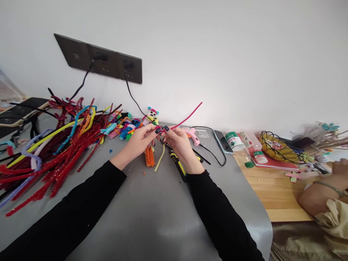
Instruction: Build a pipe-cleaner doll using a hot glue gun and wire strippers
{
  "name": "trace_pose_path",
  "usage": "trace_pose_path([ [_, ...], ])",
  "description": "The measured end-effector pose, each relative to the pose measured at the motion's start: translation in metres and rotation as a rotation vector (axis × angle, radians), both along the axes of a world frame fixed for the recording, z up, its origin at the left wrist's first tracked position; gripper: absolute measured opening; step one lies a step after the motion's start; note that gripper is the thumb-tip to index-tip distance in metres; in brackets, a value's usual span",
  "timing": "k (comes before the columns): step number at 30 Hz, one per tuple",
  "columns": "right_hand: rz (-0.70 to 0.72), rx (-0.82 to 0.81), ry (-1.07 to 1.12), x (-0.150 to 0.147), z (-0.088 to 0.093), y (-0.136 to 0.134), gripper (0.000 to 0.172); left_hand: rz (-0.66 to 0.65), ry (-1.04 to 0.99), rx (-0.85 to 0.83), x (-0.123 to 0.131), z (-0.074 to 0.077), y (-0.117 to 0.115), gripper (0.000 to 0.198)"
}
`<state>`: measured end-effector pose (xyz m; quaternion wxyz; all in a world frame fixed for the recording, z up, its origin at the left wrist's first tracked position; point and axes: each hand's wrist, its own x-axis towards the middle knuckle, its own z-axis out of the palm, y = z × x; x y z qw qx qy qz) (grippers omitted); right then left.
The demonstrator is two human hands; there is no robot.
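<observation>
A thin magenta pipe cleaner (190,114) rises to the upper right from between my hands. My left hand (141,140) pinches its lower end, thumb and fingers pressed together. From the other side, my right hand (178,142) also pinches it close by, the fingertips nearly touching. Below them on the grey table lie an orange bundle (149,156) and a pale yellow pipe cleaner (160,158). Pliers with yellow and black handles (178,165) lie partly under my right hand. A small figure with a pink and blue top (153,113) is behind my left hand.
Many red, yellow and purple pipe cleaners (67,145) cover the left side. A pink glue gun (193,136), a phone (223,142) and bottles (235,141) are at right. Another person's arm (315,197) rests on the wooden table (268,188).
</observation>
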<state>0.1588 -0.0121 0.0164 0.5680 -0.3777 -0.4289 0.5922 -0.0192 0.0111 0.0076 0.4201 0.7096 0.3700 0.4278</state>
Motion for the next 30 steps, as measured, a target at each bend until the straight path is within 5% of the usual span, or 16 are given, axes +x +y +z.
trace_pose_path([
  [6, 0.033, 0.001, -0.039, -0.002, -0.004, 0.001, 0.046, 0.024, -0.040, 0.001, 0.002, -0.002, -0.002, 0.034],
  [12, -0.078, 0.017, -0.023, 0.000, -0.006, 0.005, 0.053, 0.015, 0.024, 0.030, 0.000, 0.004, -0.005, 0.033],
  [30, -0.115, 0.190, -0.170, 0.002, -0.011, 0.010, 0.046, -0.245, 0.222, 0.056, -0.003, 0.007, -0.004, 0.034],
])
